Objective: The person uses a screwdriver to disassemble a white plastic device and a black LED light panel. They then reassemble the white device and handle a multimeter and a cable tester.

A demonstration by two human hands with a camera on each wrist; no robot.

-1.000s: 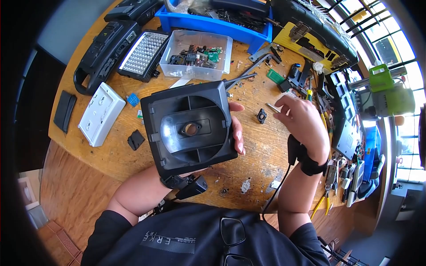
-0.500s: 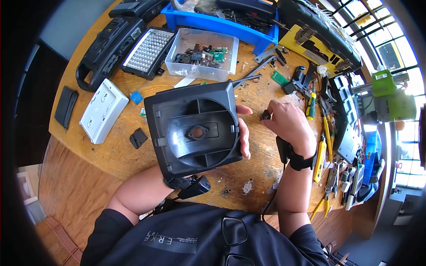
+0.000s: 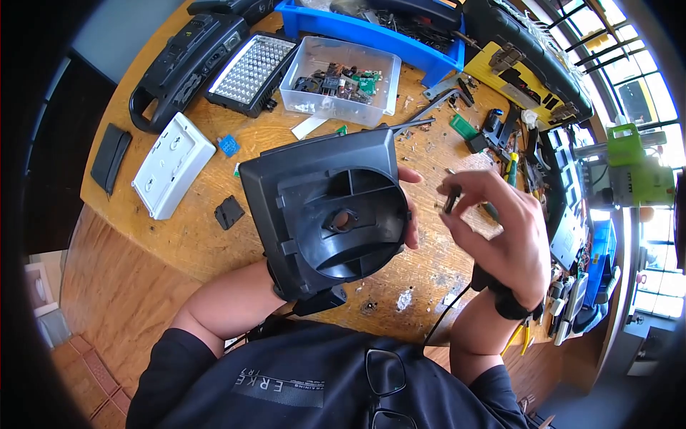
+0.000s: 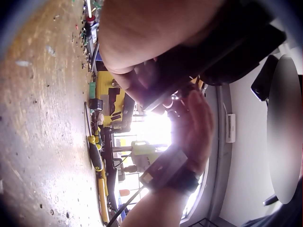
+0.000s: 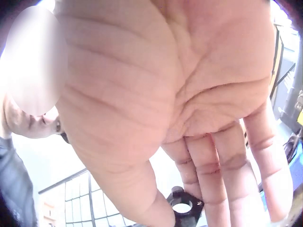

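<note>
Sunlit windows (image 3: pixel 643 96) stand beyond a worn wooden workbench (image 3: pixel 426 270), where a person in a black T-shirt (image 3: pixel 279 357) works with 2 hands set apart. Clamped in the left hand (image 3: pixel 412 230), a square black housing (image 3: pixel 268 200) is held tilted over the front of the bench, its round bowl and central hole turned up toward the head camera; fingers show along its right edge, while the rest of the hand lies hidden beneath. Near that edge, not touching it, the right hand (image 3: pixel 504 225) pinches a small black bracket (image 3: pixel 452 199) between thumb and forefinger; the right wrist view shows 1 round opening through its middle, the other fingers extended beside it.

Behind the housing sit a clear box (image 3: pixel 343 107) of circuit boards and electronic scraps, a blue tray (image 3: pixel 371 36) and a lamp panel (image 3: pixel 252 74). At left lie a white case (image 3: pixel 171 168), a black pouch (image 3: pixel 111 159) and, closer to the housing, 1 flat black piece (image 3: pixel 229 213). Tools crowd the right side, near a yellow-and-black toolbox (image 3: pixel 511 82). Glasses (image 3: pixel 386 373) hang on the shirt.
</note>
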